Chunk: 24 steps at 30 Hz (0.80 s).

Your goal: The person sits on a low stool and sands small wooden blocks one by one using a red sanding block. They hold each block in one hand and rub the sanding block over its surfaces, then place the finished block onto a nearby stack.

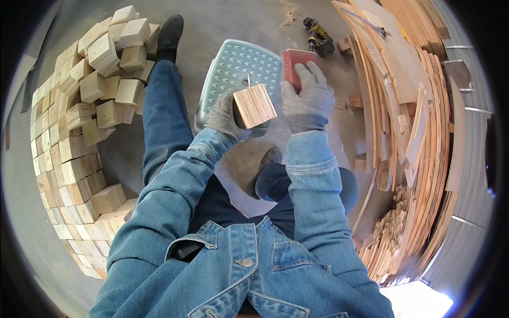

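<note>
In a grey glove, my left hand (225, 117) grips a squared wooden block (255, 106) from its left side, with the layered grain of one face turned up. A thin splinter sticks up by the block's far edge. My gloved right hand (309, 97) is closed over a red sanding block (298, 68), fingers across its top, to the right of the wooden block and apart from it. Beneath and beyond both hands stands a pale green plastic step stool (241, 55) with a raised pattern on its top.
Stacked wooden blocks (74, 153) form a large pile at my left, beside my stretched leg. A yellow and black cordless drill (318, 37) lies on the floor ahead. Long boards (392, 69) and thin offcuts (389, 233) are heaped on my right, with a hammer (366, 22) on top.
</note>
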Motion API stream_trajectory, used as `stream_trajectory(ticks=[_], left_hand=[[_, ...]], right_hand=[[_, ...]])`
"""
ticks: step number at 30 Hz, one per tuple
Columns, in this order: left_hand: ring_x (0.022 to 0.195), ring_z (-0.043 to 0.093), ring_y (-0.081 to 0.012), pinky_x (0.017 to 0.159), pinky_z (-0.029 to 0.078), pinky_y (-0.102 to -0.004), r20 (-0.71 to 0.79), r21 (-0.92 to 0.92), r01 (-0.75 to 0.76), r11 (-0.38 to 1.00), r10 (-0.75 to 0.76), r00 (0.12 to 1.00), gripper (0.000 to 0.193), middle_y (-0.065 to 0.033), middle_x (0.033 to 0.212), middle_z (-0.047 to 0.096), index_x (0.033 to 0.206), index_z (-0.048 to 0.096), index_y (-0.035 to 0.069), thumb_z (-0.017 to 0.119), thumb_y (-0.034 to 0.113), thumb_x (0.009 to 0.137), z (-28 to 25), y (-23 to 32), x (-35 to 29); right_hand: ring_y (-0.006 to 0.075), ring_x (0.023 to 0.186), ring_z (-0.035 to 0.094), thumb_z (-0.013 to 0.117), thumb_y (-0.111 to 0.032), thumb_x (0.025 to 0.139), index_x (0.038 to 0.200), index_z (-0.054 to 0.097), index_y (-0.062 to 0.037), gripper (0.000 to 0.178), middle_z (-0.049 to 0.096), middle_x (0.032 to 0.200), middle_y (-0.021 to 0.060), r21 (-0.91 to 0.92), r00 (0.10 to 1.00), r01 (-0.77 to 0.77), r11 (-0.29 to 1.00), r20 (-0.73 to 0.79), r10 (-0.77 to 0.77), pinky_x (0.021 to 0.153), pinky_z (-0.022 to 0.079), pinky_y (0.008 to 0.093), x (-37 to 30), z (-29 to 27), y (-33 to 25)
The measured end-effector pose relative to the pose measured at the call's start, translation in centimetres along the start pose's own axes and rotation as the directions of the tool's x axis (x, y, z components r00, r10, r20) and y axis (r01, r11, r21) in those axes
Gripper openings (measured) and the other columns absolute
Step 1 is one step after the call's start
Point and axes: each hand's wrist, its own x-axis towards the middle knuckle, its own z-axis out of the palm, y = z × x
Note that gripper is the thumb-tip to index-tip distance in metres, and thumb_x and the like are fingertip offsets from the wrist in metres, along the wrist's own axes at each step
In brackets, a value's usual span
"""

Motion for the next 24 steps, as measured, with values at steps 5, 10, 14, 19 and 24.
stream_trajectory(ticks=[5, 10, 14, 19, 24], left_hand=[[0.125, 0.06, -0.0333, 0.112, 0.047, -0.0434, 0.035, -0.021, 0.05, 0.999, -0.049, 0.998, 0.105, -0.0145, 0.135, 0.059, 0.145, 0.046, 0.01, 0.1, 0.041, 0.06, -1.0, 1.4, 0.0], [0.127, 0.059, -0.0327, 0.113, 0.047, -0.0424, 0.052, -0.063, 0.055, 0.996, -0.052, 0.997, 0.109, -0.0145, 0.138, 0.058, 0.146, 0.045, 0.008, 0.101, 0.046, 0.06, -1.0, 0.3, -0.3], [0.128, 0.058, -0.0359, 0.113, 0.048, -0.0443, 0.048, -0.075, 0.052, 0.996, -0.049, 0.998, 0.116, -0.0178, 0.138, 0.056, 0.149, 0.04, 0.007, 0.1, 0.046, 0.058, -0.6, 0.2, -0.3], [0.125, 0.061, -0.0282, 0.111, 0.049, -0.0393, 0.028, -0.167, 0.034, 0.985, -0.03, 0.999, 0.111, -0.0116, 0.137, 0.059, 0.146, 0.042, 0.009, 0.104, 0.035, 0.058, 0.3, -0.2, -0.5], [0.122, 0.063, -0.0384, 0.109, 0.05, -0.0468, 0.005, -0.006, 0.015, 1.0, -0.015, 1.0, 0.12, -0.0183, 0.133, 0.059, 0.145, 0.044, 0.011, 0.103, 0.056, 0.05, -0.1, 0.0, -0.1]], right_hand=[[0.0403, 0.123, 0.064, 0.081, -0.021, 0.082, 0.13, 0.073, -0.0053, 0.051, 0.064, 0.143, 0.0212, 0.215, 0.976, -0.053, 0.975, 0.219, 0.005, 0.108, 0.052, 0.0481, -5.2, -0.9, 0.1], [0.0429, 0.12, 0.065, 0.081, -0.021, 0.082, 0.129, 0.074, -0.0061, 0.05, 0.065, 0.141, 0.0197, 0.277, 0.953, 0.006, 0.961, 0.291, -0.089, 0.107, 0.051, 0.0512, -8.3, -1.7, -3.0], [0.0412, 0.117, 0.066, 0.08, -0.022, 0.081, 0.126, 0.075, -0.0078, 0.047, 0.066, 0.139, 0.0166, 0.261, 0.953, 0.019, 0.965, 0.286, -0.096, 0.104, 0.052, 0.0489, -6.6, -1.0, -2.1], [0.0363, 0.129, 0.063, 0.081, -0.021, 0.082, 0.129, 0.073, -0.0068, 0.049, 0.064, 0.143, 0.0178, 0.195, 0.959, -0.15, 0.969, 0.268, 0.095, 0.111, 0.051, 0.0425, -2.2, 2.9, 0.9], [0.0344, 0.13, 0.065, 0.084, -0.024, 0.082, 0.131, 0.073, -0.008, 0.052, 0.066, 0.143, 0.0159, 0.12, 0.962, -0.133, 0.984, 0.254, 0.099, 0.113, 0.051, 0.0408, -1.8, 1.8, 1.1]])
